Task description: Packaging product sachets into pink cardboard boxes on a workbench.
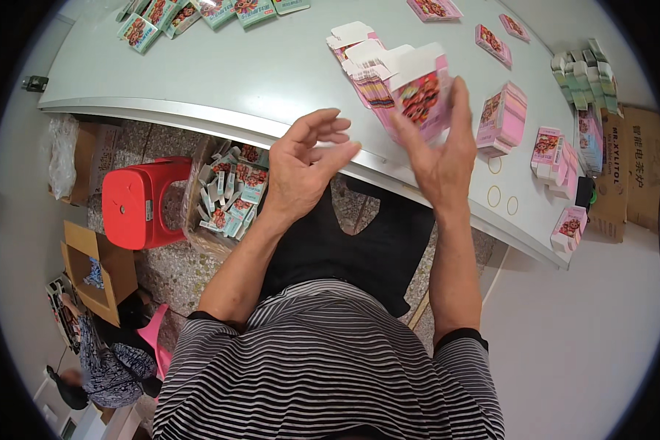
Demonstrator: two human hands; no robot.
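My right hand grips a pink carton with a fruit picture and a white end flap, thumb on one side and fingers on the other. The carton is slightly blurred and tilts above the table's front edge. Just behind it, a fanned pile of flattened pink cartons lies on the table. My left hand hovers to the left at the table edge, palm inward, fingers apart and loosely bent, nothing in them. To the right of my right hand stands a thick bundle of pink cartons.
Thin yellowish rings lie on the white table. More pink carton stacks sit at right; green cartons lie far left. Below stand a red stool and a carton-filled box. Another person is at lower left.
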